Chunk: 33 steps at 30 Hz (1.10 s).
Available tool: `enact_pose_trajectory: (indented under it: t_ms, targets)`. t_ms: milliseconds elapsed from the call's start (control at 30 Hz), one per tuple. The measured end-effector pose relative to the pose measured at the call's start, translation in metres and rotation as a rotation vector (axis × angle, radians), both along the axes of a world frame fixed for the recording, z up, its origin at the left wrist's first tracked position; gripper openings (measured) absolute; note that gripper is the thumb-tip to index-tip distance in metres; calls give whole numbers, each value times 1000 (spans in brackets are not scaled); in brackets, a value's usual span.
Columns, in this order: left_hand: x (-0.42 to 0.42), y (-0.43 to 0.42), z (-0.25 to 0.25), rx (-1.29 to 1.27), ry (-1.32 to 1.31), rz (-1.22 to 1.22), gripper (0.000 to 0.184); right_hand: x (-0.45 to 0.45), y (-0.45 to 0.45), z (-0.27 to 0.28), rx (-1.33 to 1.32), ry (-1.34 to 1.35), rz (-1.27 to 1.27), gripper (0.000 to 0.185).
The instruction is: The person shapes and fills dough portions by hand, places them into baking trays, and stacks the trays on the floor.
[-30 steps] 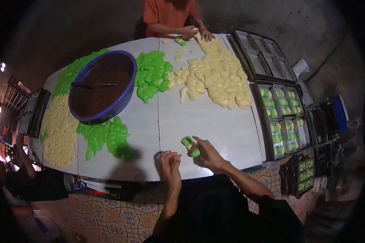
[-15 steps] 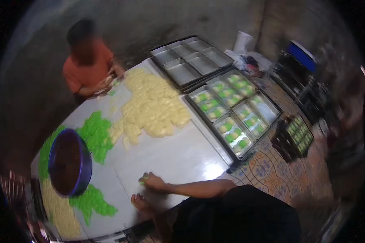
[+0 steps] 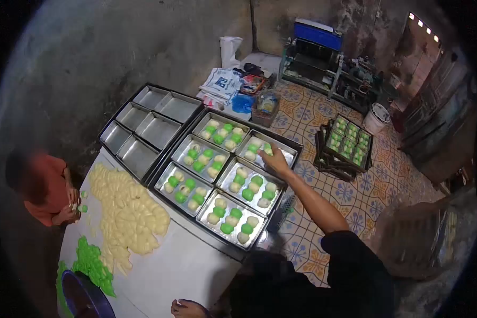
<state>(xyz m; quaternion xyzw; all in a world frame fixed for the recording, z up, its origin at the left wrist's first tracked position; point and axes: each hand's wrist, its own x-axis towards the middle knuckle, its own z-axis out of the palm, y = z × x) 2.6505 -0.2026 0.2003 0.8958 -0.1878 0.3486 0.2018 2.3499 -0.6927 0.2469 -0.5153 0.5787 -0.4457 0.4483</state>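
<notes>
My right hand [image 3: 274, 160] reaches into the far right compartment of the filled tray [image 3: 153, 185], its fingers closed around a green and cream dough piece [image 3: 267, 149]. Beside it in that compartment lie more dough balls [image 3: 253, 147]. The other compartments hold rows of green and cream balls. Near the table's front edge is my left hand [image 3: 188, 308], partly cut off by the frame's bottom, fingers curled; whether it holds anything is hidden. Cream dough [image 3: 130, 212] and green dough [image 3: 91, 265] lie on the white table [image 3: 180, 265].
An empty-compartment tray [image 3: 148, 127] adjoins the filled one. A person in an orange shirt [image 3: 47, 185] handles small pieces at the left. The purple basin [image 3: 85, 297] is at the lower left. Stacked trays [image 3: 347, 143], a white bucket [image 3: 377, 117] and a machine [image 3: 312, 58] stand on the floor.
The view has swung right toward the trays. My right hand has moved from over the table into the tray compartment with the dough piece. My left hand stays by the table's front edge.
</notes>
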Motion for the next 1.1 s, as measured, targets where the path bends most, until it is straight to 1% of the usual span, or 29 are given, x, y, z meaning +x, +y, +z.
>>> enact_pose_trajectory:
  t_ms: [33, 67, 100, 167, 200, 233, 267, 300, 367, 400, 467, 500, 533, 567, 600, 633, 667, 700, 733, 767, 800, 833, 867, 900, 933, 967, 1000, 1033, 1100]
  targets:
    - [-2, -5, 7, 62, 9, 34, 28, -3, -22, -17, 41, 97, 28, 59]
    - [-4, -8, 13, 128, 18, 75, 28, -9, -30, -33, 77, 109, 22, 65]
    - [-7, -13, 18, 92, -20, 57, 28, -17, -29, -27, 80, 48, 77, 70]
    - [-7, -10, 18, 127, 106, 94, 23, -26, -24, -41, -85, 382, -55, 64]
    - [-4, -6, 14, 146, 147, 121, 21, -33, -20, -27, -35, 444, 18, 61]
    - [0, -4, 8, 160, 188, 145, 21, -37, -11, 2, 12, 506, 89, 57]
    - [3, -3, 5, 172, 229, 168, 21, -34, -10, 25, 124, 530, 117, 54]
    - [5, -1, 2, 110, 269, 137, 24, -29, -14, 27, 30, 591, 171, 55]
    - [4, -2, 3, 81, 275, 157, 25, -23, -19, 28, -158, 710, 270, 58]
    - [5, -1, 0, 82, 269, 144, 25, -19, -27, 3, -268, 754, 228, 51]
    - [8, 7, -9, 88, 253, 131, 26, -21, -34, -15, -321, 951, 340, 45]
    - [11, 13, -14, 80, 218, 50, 24, -23, -37, -19, -357, 1046, 402, 43]
    - [12, 15, -12, 77, 220, 11, 23, -33, -41, -18, -361, 966, 467, 36]
    - [10, 15, -9, 73, 228, -10, 22, -43, -45, -23, -257, 866, 466, 45]
    - [10, 19, -16, -5, 247, -54, 21, -47, -34, -9, -391, 878, 415, 48]
    - [16, 24, -28, -84, 247, -76, 20, -61, -48, -37, -415, 866, 491, 51]
    - [19, 17, -11, -44, 336, -27, 17, -10, 25, 88, -222, 815, 429, 54]
    - [12, 18, 9, -150, 199, -211, 12, -26, -5, 22, -442, 763, 371, 57]
    - [10, 35, -15, -205, 265, -187, 12, -2, 17, 28, -506, 677, 320, 50]
    - [8, 45, -20, -261, 329, -162, 12, 22, 38, 33, -574, 591, 272, 44]
    - [14, 49, -25, -237, 344, -151, 13, 47, 57, 38, -644, 509, 229, 38]
    - [14, 51, -10, -403, 475, -130, 14, 72, 80, 32, -403, 344, 453, 31]
    - [13, 52, 12, -577, 605, -136, 14, 117, 129, 25, -323, 131, 501, 29]
    - [15, 57, 28, -751, 729, -162, 15, 148, 155, 6, -287, 188, 778, 32]
    - [23, 67, 34, -729, 680, -151, 15, 184, 197, -20, -62, 27, 905, 34]
    - [27, 77, 36, -706, 635, -140, 15, 224, 251, 26, -121, 281, 1038, 34]
    - [31, 86, 38, -682, 592, -130, 15, 258, 284, 17, -102, 140, 1131, 33]
    - [38, 97, 41, -618, 595, -83, 15, 287, 306, 9, -177, 119, 1229, 33]
    - [53, 131, 41, -482, 600, 8, 14, 341, 343, 4, -59, -50, 1251, 32]
